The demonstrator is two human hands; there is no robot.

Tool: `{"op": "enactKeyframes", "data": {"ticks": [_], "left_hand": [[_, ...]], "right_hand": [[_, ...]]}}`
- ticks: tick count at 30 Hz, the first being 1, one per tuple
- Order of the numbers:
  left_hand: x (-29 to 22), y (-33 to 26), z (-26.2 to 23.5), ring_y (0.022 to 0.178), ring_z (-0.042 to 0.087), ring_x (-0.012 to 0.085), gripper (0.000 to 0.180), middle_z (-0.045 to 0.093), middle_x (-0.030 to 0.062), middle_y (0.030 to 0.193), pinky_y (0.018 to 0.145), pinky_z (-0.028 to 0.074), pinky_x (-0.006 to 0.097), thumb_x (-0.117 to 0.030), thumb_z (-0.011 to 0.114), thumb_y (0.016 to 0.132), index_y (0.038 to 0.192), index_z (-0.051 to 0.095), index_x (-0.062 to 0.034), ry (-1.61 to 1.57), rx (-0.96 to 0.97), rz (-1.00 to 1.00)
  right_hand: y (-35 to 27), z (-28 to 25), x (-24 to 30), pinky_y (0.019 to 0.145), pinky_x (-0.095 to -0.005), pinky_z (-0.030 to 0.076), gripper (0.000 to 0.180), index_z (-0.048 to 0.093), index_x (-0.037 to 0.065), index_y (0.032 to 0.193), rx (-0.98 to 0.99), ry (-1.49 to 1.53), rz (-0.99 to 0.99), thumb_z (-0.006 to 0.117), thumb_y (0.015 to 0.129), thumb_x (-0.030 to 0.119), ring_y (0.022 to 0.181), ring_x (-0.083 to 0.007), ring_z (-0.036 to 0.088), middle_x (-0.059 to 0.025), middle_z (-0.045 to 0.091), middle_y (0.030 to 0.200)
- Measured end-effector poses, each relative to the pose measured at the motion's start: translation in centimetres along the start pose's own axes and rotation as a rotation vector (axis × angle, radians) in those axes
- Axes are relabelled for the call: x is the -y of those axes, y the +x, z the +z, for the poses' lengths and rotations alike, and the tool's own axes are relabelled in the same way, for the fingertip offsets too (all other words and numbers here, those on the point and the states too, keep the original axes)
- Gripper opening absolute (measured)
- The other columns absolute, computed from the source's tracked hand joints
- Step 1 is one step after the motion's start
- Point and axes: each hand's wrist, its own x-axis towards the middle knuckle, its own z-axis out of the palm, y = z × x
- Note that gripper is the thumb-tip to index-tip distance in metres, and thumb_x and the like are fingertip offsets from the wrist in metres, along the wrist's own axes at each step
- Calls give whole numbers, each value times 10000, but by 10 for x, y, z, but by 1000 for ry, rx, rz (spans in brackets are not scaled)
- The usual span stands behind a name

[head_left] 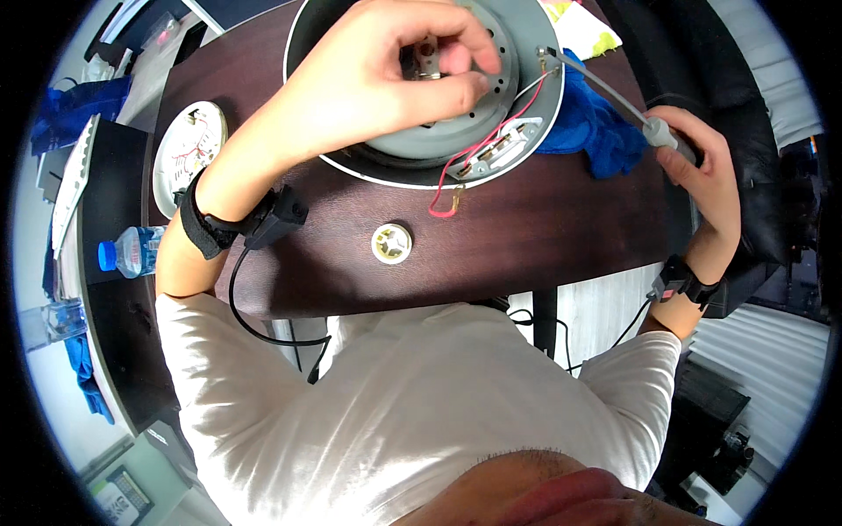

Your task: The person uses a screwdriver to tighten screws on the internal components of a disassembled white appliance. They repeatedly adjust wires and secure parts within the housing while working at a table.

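Observation:
A round grey metal appliance housing (550, 110) lies open at the table's far side, its inside facing up. My left hand (386, 74) reaches over its middle, fingers curled beside a small metal bracket (427, 58); what they grip, if anything, is hidden. On the right, my right hand (702, 162) is closed around the pale handle of a screwdriver (614, 95). Its long shaft slants to the far left, with the tip at a small fitting (542, 54) on the housing's inner edge. A red wire (478, 147) loops over the near rim, beside a white slotted part (504, 151).
Nearer me lies a small white ring-shaped part (391, 244). A round white cover (190, 149) with wires rests at the table's left, near a blue-capped bottle (132, 252). A blue cloth (605, 131) and a white-and-green cloth (586, 31) lie right of the housing.

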Motion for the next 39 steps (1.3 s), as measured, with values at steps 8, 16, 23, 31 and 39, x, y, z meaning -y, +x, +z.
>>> {"op": "enactKeyframes", "data": {"ticks": [8, 16, 23, 31, 39], "left_hand": [[6, 2, -28, 881, 581, 124, 136, 632, 56, 911, 812, 440, 253, -92, 580, 930, 930, 649, 25, 100, -5, -33], [-1, 26, -20, 710, 504, 51, 169, 585, -37, 743, 676, 419, 240, -165, 730, 879, 993, 696, -45, 224, 29, -85], [-3, 32, -5, 747, 587, 41, 255, 658, -17, 818, 673, 467, 197, -198, 751, 896, 1084, 707, -32, 45, -102, -36], [-10, 40, 3, 716, 591, 52, 114, 651, -1, 776, 636, 477, 208, -104, 677, 922, 910, 686, 9, -47, -41, -91], [-24, 52, -14, 735, 624, 75, 37, 673, 37, 802, 649, 497, 223, -16, 682, 866, 867, 670, 19, -269, 302, -156]], "right_hand": [[3, 7, -11, 863, -283, 495, 314, 653, 9, 1197, -10, 38, -37, 680, 890, 73, 951, -135, 624, -68, 677, 1043], [4, 25, -24, 535, -182, 394, 322, 645, 30, 1232, -76, 255, 35, 668, 917, 92, 659, -34, 515, -16, 672, 987], [5, 32, -27, 533, -198, 411, 370, 651, 31, 1232, -90, 272, -16, 707, 919, 219, 646, -49, 530, -40, 675, 966], [4, 39, -32, 543, -198, 413, 380, 642, 40, 1255, -113, 201, -66, 696, 931, 231, 677, -59, 544, -42, 666, 956], [3, 40, -45, 476, -211, 323, 391, 624, 22, 1276, -162, 424, 6, 672, 930, 198, 549, -46, 454, -7, 599, 784]]}}
